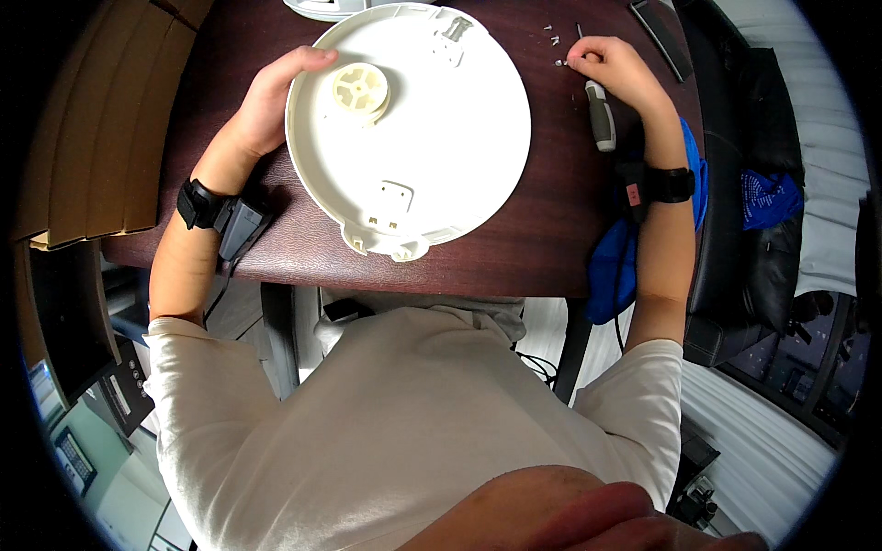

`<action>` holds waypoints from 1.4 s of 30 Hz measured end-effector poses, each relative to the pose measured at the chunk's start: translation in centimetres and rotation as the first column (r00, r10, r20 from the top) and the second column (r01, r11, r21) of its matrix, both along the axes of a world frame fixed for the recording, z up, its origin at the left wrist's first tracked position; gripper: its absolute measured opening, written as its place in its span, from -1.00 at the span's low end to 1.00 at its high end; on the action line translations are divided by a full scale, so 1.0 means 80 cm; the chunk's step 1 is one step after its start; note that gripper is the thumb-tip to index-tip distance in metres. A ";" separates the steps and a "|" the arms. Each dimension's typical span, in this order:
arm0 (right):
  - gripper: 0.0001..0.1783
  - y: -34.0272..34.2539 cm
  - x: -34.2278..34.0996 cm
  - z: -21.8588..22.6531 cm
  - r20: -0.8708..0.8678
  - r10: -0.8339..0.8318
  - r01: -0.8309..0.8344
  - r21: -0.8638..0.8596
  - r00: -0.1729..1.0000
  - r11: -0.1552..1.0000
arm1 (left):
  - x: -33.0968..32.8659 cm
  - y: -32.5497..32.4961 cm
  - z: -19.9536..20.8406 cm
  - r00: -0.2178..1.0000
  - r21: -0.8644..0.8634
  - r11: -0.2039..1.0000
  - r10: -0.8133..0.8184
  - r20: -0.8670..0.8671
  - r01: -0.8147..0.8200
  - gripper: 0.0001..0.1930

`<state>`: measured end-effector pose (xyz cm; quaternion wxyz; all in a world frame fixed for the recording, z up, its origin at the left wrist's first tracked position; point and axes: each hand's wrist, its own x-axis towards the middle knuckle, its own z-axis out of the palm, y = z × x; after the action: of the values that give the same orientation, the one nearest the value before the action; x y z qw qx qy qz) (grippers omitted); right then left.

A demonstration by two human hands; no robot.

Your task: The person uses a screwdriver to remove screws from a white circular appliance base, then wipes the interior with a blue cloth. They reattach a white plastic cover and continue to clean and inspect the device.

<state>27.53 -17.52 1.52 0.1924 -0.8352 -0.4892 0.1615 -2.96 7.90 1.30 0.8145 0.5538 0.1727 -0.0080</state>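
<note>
A large round white plastic cover (pixel 450 147) with a raised rim lies on the dark brown table, its inner side up. My left hand (pixel 266 103) grips its left rim, thumb over the edge and the other fingers hidden underneath. Near that thumb, a cream-coloured spoked wheel (pixel 360 89) sits inside the cover. At the far right of the table my right hand (pixel 623 72) is closed in a pinch beside several small screws (pixel 555 40); what its fingertips hold is too small to make out. Just below this hand lies a grey-handled screwdriver (pixel 601 119).
A dark flat bar-like object (pixel 661 39) lies at the table's far right edge. Blue cloth (pixel 614 271) hangs over the right edge under my forearm. Cardboard boxes (pixel 101 119) stand at the left, and a black padded seat (pixel 726 184) adjoins the right side. Part of a white object (pixel 335 7) shows beyond the cover.
</note>
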 end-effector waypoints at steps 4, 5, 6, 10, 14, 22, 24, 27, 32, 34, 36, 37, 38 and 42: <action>-0.86 0.000 0.000 -0.003 -0.101 0.028 -0.025 0.034 0.994 0.999 | 0.001 0.002 -0.003 1.000 0.004 1.000 0.012 -0.001 -0.012 -0.57; -0.86 0.000 0.000 -0.003 -0.054 0.004 -0.003 0.021 0.999 1.000 | 0.001 0.003 -0.004 1.000 0.003 1.000 0.010 0.003 -0.010 -0.58; -0.86 0.000 0.000 -0.002 -0.007 -0.019 0.019 0.009 1.000 1.000 | 0.001 0.004 -0.005 1.000 0.001 1.000 0.009 0.006 -0.009 -0.58; -0.80 0.001 0.004 -0.008 0.134 -0.048 0.030 0.131 0.990 0.991 | 0.000 0.002 -0.004 1.000 0.015 1.000 0.007 0.016 -0.007 -0.58; -0.75 0.007 -0.001 -0.019 0.223 -0.075 0.033 0.184 0.972 0.982 | 0.001 0.003 -0.004 1.000 0.036 0.999 -0.003 0.017 0.003 -0.58; -0.82 0.010 -0.006 -0.022 0.157 -0.100 0.076 0.150 0.983 0.986 | 0.001 0.003 -0.008 1.000 0.066 0.998 0.023 -0.001 -0.023 -0.56; -0.83 0.009 -0.008 -0.020 0.163 -0.105 0.080 0.154 0.981 0.985 | 0.003 0.007 -0.010 0.999 0.030 1.000 -0.010 0.033 0.009 -0.55; -0.83 0.010 -0.006 -0.023 0.146 -0.105 0.079 0.175 0.984 0.981 | 0.001 0.007 -0.005 0.998 0.008 0.999 -0.040 0.041 0.040 -0.55; -0.82 0.008 0.001 -0.022 0.110 -0.063 0.039 0.209 0.992 0.977 | 0.001 0.005 -0.001 0.998 0.016 0.998 -0.055 0.027 0.054 -0.57; -0.81 0.008 0.000 -0.020 0.092 -0.045 0.026 0.200 0.995 0.979 | 0.002 0.006 -0.001 0.998 0.033 0.998 -0.054 0.029 0.053 -0.56; -0.81 0.008 0.002 -0.020 0.073 -0.044 0.029 0.190 0.996 0.981 | 0.001 0.006 -0.003 0.998 0.022 0.999 -0.050 0.033 0.049 -0.56; -0.81 0.008 0.003 -0.019 0.064 -0.044 0.032 0.185 0.997 0.982 | 0.001 0.006 -0.003 0.998 0.016 0.999 -0.048 0.035 0.048 -0.56; -0.81 0.007 0.003 -0.019 0.070 -0.043 0.030 0.184 0.997 0.982 | 0.001 0.005 -0.002 0.998 0.022 0.999 -0.048 0.028 0.047 -0.56; -0.82 0.005 0.007 -0.016 0.061 -0.024 0.014 0.163 0.998 0.987 | 0.001 0.005 0.001 0.998 0.042 0.998 -0.054 0.017 0.053 -0.55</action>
<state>28.09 -17.10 0.24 0.2458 -0.8260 -0.4987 0.0929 -2.90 8.30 1.36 0.8038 0.5752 0.1507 -0.0210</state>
